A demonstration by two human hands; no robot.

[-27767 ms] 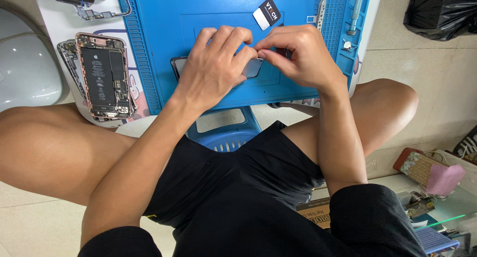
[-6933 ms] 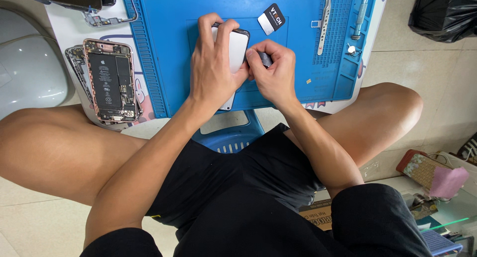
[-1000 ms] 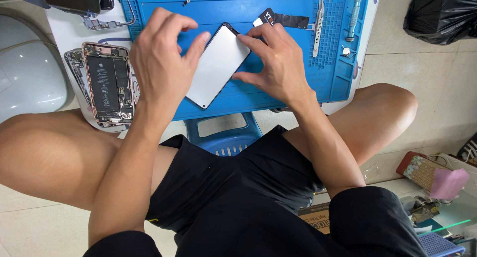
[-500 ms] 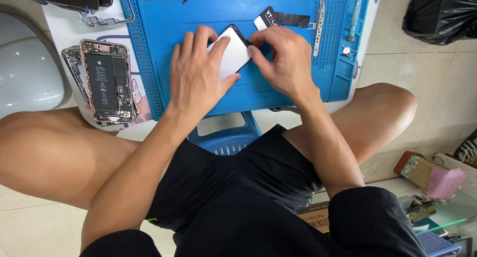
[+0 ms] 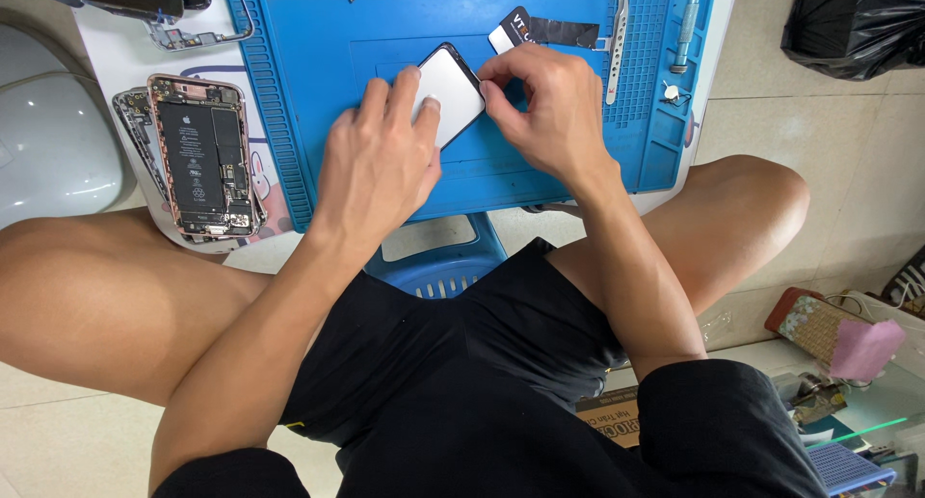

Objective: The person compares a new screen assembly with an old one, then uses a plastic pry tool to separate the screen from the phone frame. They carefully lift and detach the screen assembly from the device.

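Note:
A phone screen panel (image 5: 451,91), white face with a black edge, lies tilted on the blue work mat (image 5: 540,36). My left hand (image 5: 378,166) rests flat over its lower half and covers that part. My right hand (image 5: 541,108) pinches the panel's right edge with thumb and fingers. Both hands touch the same panel.
An opened phone body (image 5: 199,156) with bare battery lies left of the mat on a white table. Tweezers (image 5: 618,36), a screwdriver (image 5: 685,21) and a black card (image 5: 514,31) lie on the mat's far right. A blue stool (image 5: 438,267) sits below. A black bag (image 5: 853,26) sits on the floor.
The panel was held raised and tilted a second ago; it now lies low on the mat. My left hand slid right and down over it. My right hand stayed at the panel's right edge.

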